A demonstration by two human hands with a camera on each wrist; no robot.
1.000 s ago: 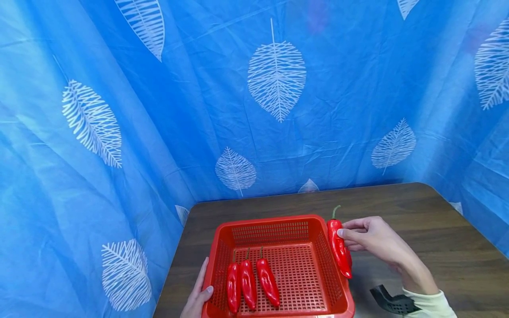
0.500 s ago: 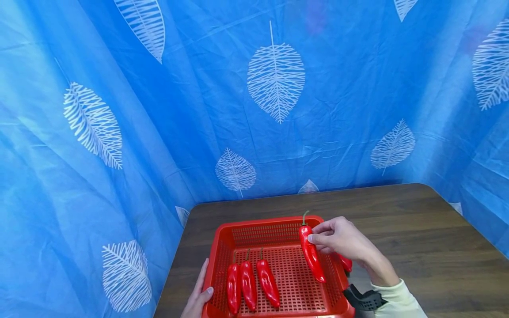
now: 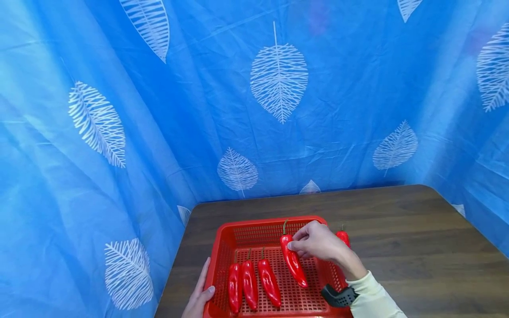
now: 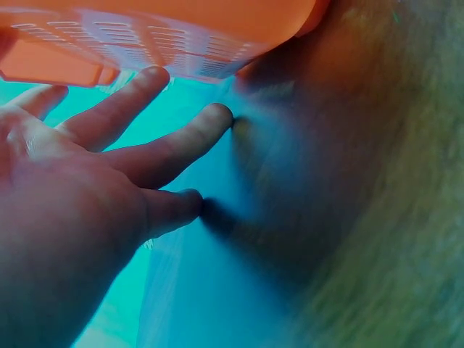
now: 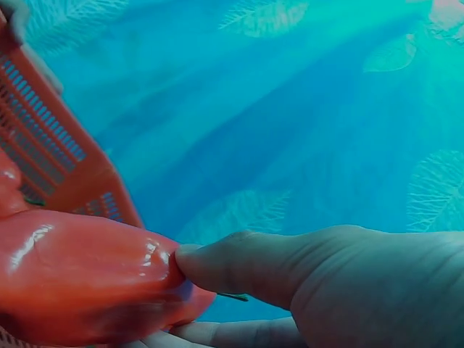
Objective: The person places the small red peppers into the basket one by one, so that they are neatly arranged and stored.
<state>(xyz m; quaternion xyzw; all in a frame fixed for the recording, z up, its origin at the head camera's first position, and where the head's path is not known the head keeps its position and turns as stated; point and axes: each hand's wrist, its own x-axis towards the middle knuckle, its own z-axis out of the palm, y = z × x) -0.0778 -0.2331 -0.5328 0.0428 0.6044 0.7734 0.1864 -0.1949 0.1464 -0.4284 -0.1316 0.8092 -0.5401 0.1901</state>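
Note:
My right hand pinches a red chili pepper with a curved green stem between thumb and fingers. The pepper hangs stem-up, over the right half of a red plastic basket. To its left, three similar peppers lie side by side on the basket floor, the nearest being a slightly tilted red pepper. My left hand is at the basket's left side, thumb by the rim. In the left wrist view the fingers are straight and spread beside the basket's slotted wall.
Another red pepper lies outside the basket's right side, partly hidden by my right forearm. The dark wooden table extends to the right. A blue curtain with white leaf prints hangs behind and at the sides. A black strap circles my right wrist.
My right hand has carried the pepper leftward from the basket's right rim to above its inside. The left hand and the three peppers in the basket have stayed in place.

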